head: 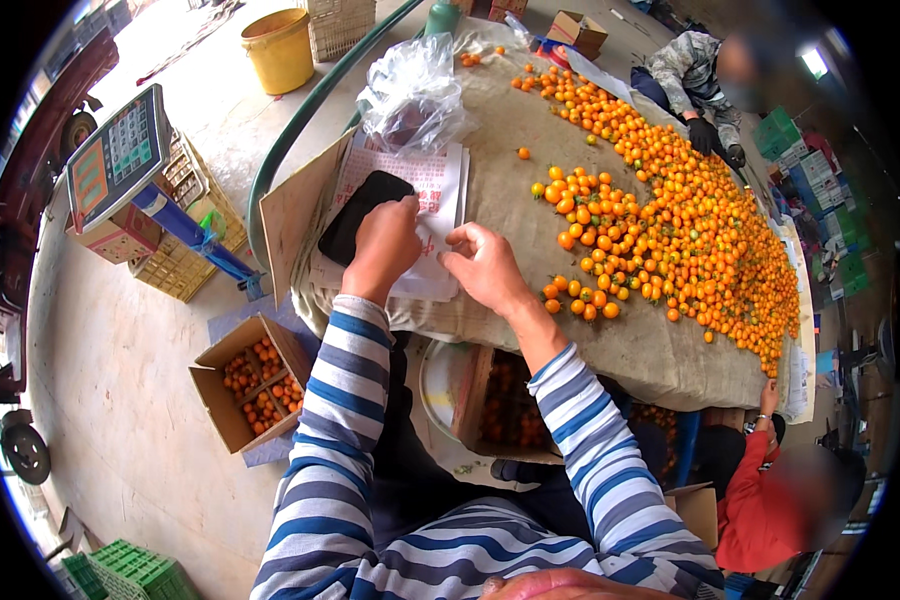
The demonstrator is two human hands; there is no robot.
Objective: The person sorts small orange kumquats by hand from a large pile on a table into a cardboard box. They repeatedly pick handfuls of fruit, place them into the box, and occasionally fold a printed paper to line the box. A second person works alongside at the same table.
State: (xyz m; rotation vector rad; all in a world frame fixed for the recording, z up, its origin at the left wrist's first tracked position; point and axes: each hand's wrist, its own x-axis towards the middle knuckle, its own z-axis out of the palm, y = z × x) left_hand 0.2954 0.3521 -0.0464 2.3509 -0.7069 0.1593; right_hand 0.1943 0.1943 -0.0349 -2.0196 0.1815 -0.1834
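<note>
My left hand (pixel 387 244) is over the lower right of a black smartphone (pixel 379 189), which lies on a stack of printed paper sheets (pixel 435 271). Its fingers are curled under and mostly hidden, so I cannot tell if they grip anything. Just to the right, my right hand (pixel 489 266) hovers at the sheets' edge with thumb and forefinger slightly apart and nothing seen between them. A crumpled clear plastic bag (pixel 412 94) sits at the top of the papers. Many orange cherry tomatoes (pixel 690 247) spread across the cloth-covered table (pixel 495 187) to the right.
An open cardboard box of tomatoes (pixel 229 386) stands on the scale platform (pixel 270 452) at left, below a scale display (pixel 116 157). Another tomato box (pixel 472 397) is under the table edge. Gloved hands (pixel 703 136) and a red-sleeved person (pixel 750 502) are at the pile.
</note>
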